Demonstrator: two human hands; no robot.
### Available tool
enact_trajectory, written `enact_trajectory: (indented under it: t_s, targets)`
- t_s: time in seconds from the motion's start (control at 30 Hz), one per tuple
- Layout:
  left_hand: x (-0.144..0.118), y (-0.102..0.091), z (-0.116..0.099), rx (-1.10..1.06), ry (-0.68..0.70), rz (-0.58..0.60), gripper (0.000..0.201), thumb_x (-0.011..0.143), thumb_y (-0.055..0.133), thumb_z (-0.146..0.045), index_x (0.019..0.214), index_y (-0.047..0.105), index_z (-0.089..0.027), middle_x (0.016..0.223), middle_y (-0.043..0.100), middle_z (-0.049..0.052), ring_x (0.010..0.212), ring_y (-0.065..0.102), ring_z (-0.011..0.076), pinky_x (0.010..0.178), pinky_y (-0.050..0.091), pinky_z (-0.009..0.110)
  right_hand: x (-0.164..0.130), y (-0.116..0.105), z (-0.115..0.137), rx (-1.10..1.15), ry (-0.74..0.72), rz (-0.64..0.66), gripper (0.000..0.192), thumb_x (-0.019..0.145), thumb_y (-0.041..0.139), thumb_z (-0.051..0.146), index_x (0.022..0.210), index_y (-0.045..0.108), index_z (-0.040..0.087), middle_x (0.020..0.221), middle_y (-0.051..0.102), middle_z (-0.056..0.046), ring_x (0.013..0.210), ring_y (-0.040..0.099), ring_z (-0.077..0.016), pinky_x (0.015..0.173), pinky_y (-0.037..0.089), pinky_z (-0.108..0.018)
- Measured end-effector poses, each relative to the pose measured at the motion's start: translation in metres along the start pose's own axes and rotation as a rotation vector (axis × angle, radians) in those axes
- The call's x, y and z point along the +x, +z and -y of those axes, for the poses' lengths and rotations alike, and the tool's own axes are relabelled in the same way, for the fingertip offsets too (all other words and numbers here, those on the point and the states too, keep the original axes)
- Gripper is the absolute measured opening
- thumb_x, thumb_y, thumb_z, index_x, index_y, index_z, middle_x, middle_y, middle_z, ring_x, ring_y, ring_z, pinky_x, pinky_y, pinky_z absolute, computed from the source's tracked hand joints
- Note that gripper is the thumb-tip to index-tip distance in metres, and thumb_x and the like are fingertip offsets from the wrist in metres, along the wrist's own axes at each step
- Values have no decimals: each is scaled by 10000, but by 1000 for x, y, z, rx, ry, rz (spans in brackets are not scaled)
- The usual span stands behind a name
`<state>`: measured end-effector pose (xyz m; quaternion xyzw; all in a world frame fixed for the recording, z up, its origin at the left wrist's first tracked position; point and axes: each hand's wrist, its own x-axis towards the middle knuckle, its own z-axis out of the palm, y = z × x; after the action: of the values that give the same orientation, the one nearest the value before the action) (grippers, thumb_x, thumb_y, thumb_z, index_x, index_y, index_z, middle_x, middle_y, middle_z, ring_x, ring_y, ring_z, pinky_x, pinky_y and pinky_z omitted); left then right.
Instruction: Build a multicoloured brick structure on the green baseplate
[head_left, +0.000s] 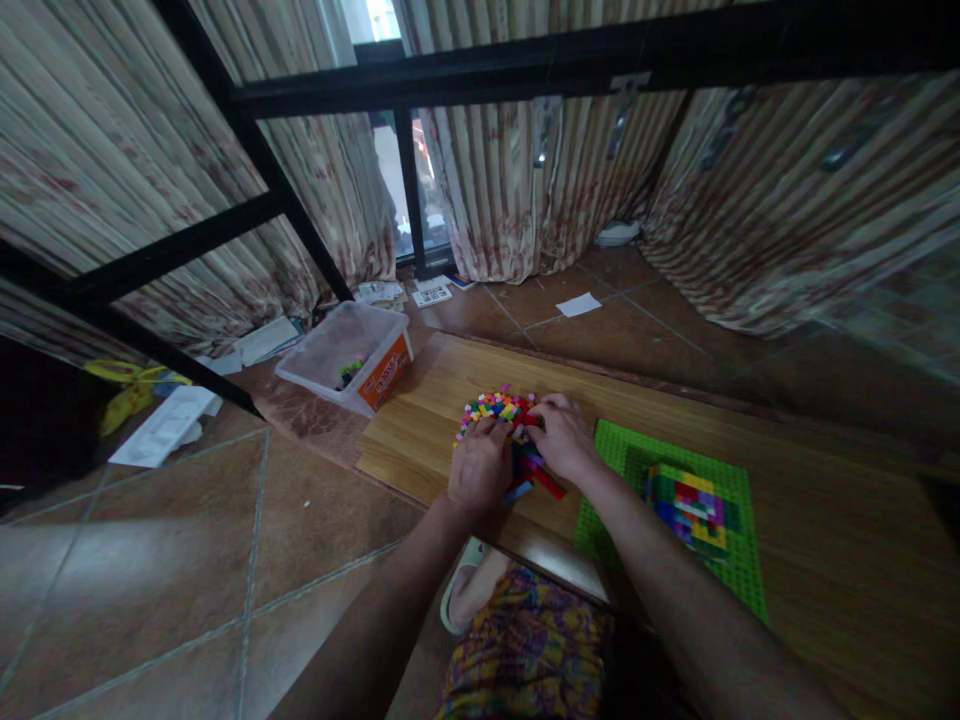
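A heap of small coloured toy building bricks [491, 405] lies on the wooden table, with longer red, blue and purple bricks at its near side. My left hand [481, 465] is over the near left of the heap, its fingers bent down and the fingertips hidden. Across from it, my right hand [564, 435] has its thumb and fingers closed at a red brick [531, 420] at the heap's right edge. To the right, a green studded baseplate [619, 450] bears a multicoloured block built of bricks [694, 510].
A clear plastic box [319, 345] with an orange label and a few pieces inside stands at the table's left end. Papers [577, 305] lie on the tiled floor. Black metal bars [277, 205] and striped curtains [510, 200] are beyond the table [420, 390].
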<state>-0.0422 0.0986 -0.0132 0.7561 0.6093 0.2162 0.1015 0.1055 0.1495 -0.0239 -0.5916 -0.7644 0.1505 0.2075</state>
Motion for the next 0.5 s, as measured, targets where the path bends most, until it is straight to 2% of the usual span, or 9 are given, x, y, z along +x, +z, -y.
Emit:
enact_trajectory:
  t_s: [0.2, 0.33, 0.5]
  targets:
    - [2, 4, -1, 28, 2, -8, 269, 913, 418, -175, 1045, 652, -188, 1020, 650, 94, 973, 587, 206, 908, 475, 341, -4, -1, -1, 123, -38, -70, 149, 763, 617, 130, 874, 677, 208, 1040, 605, -70, 1015, 529, -231, 909, 414, -370]
    - [0, 3, -1, -55, -13, -38, 273, 896, 435, -147, 1057, 651, -187, 1025, 656, 91, 974, 592, 205, 912, 485, 352, -13, -6, -5, 269, 14, -114, 118, 813, 585, 221, 893, 671, 206, 898, 670, -46, 856, 600, -204, 805, 454, -341]
    - [-10, -7, -2, -221, -44, -124, 275, 867, 511, -157, 1113, 631, -188, 1106, 654, 94, 1028, 595, 206, 956, 479, 364, -35, -16, -9, 471, 38, -105, 279, 897, 505, 353, 1036, 682, 189, 915, 722, -63, 784, 658, -190, 729, 492, -309]
